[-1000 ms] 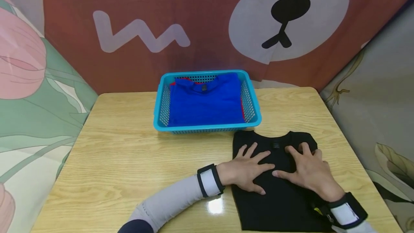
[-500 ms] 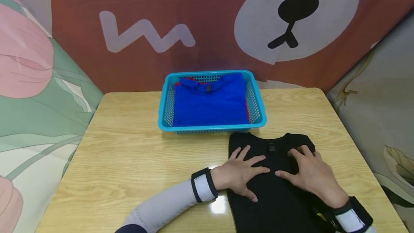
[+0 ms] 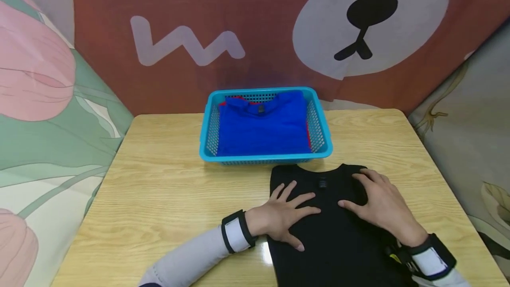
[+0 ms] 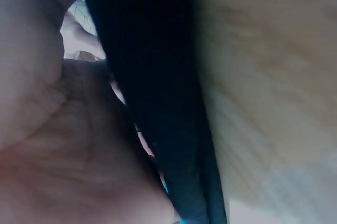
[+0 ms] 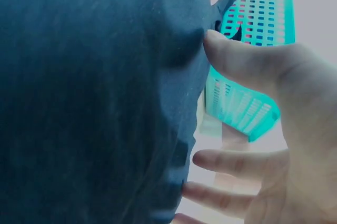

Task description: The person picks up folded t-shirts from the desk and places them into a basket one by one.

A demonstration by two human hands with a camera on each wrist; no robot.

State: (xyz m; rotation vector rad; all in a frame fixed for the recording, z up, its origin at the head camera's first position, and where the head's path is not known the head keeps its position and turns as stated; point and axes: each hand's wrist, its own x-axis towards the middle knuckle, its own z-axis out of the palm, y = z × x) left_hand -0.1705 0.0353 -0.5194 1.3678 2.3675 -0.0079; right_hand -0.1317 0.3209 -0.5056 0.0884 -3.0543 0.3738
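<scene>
A black T-shirt (image 3: 330, 247), folded into a flat rectangle, lies on the table's right half with its collar facing the basket. My left hand (image 3: 279, 219) rests on its left part, fingers spread and straight. Over the right part, my right hand (image 3: 384, 207) touches the cloth near the shoulder with gently bent fingers and the thumb held apart. In the left wrist view the palm (image 4: 79, 145) lies along the dark cloth (image 4: 152, 87). The right wrist view has the thumb (image 5: 237, 58) and fingertips against the shirt's surface, with no cloth pinched between them.
Just beyond the shirt stands a turquoise plastic basket (image 3: 266, 159) on the wooden table (image 3: 167, 176). Inside it lies a folded blue T-shirt (image 3: 263, 132), with red cloth showing beneath. A brown curtain with a bear print (image 3: 259, 39) hangs behind the table.
The black T-shirt has slid left and slightly nearer relative to the basket, with my left hand moving along. My right hand's fingers have shifted slightly and now lie flatter near the shoulder.
</scene>
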